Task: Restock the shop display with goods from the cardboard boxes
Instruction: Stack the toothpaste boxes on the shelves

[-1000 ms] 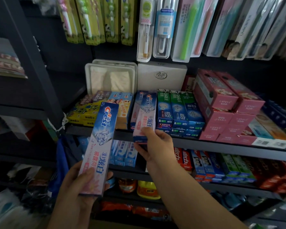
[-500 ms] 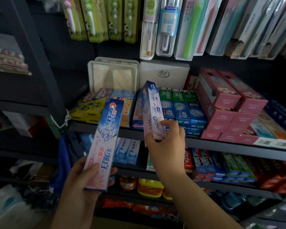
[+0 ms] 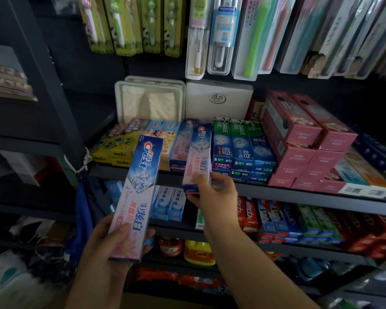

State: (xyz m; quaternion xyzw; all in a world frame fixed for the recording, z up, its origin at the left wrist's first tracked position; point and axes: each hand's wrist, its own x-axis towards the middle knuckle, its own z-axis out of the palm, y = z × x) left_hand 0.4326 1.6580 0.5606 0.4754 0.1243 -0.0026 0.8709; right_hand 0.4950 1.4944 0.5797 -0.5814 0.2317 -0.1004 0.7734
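My left hand (image 3: 103,248) grips the lower end of a blue-and-pink Crest toothpaste box (image 3: 138,188), held upright and tilted in front of the shelves. My right hand (image 3: 214,195) holds the near end of a second Crest box (image 3: 198,152), which lies face up on the Crest stack (image 3: 183,141) on the middle shelf (image 3: 299,195), its front end sticking out over the shelf edge. No cardboard box is in view.
Green Darlie boxes (image 3: 241,148) sit right of the Crest stack, pink boxes (image 3: 308,139) further right, yellow children's toothpaste (image 3: 118,146) to the left. Toothbrush packs (image 3: 218,34) hang above. White boxes (image 3: 218,99) stand at the shelf back. More toothpaste fills the lower shelf (image 3: 299,224).
My right hand turned its Crest box from standing on edge to lying flat, face up, on the stack. My left hand and its box stayed almost still.
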